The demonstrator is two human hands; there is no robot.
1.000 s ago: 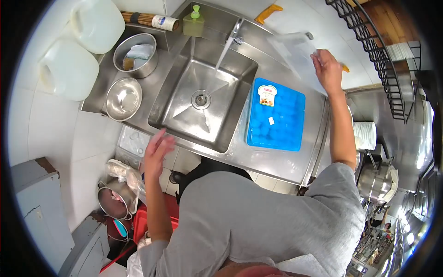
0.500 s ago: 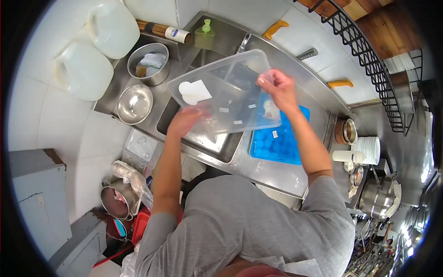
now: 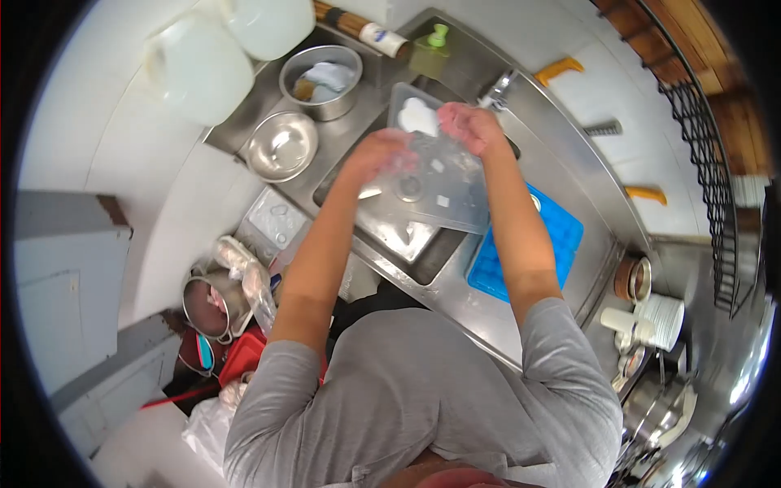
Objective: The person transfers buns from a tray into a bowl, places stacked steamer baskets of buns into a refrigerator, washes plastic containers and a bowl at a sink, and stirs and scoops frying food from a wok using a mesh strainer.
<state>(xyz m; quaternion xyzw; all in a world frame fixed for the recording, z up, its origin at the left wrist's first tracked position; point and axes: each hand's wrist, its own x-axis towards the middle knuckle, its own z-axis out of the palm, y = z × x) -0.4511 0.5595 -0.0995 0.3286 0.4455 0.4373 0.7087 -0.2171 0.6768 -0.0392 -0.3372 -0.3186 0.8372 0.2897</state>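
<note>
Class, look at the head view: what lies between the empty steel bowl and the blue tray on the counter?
The sink lies between the steel bowl and the blue tray, with the clear plastic lid held over it by both hands.

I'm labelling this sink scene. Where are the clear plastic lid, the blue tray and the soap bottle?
clear plastic lid [image 3: 443, 191], head view, flat middle panel.
blue tray [image 3: 561, 236], head view, bare right part.
soap bottle [image 3: 429, 54], head view, green body.
</note>
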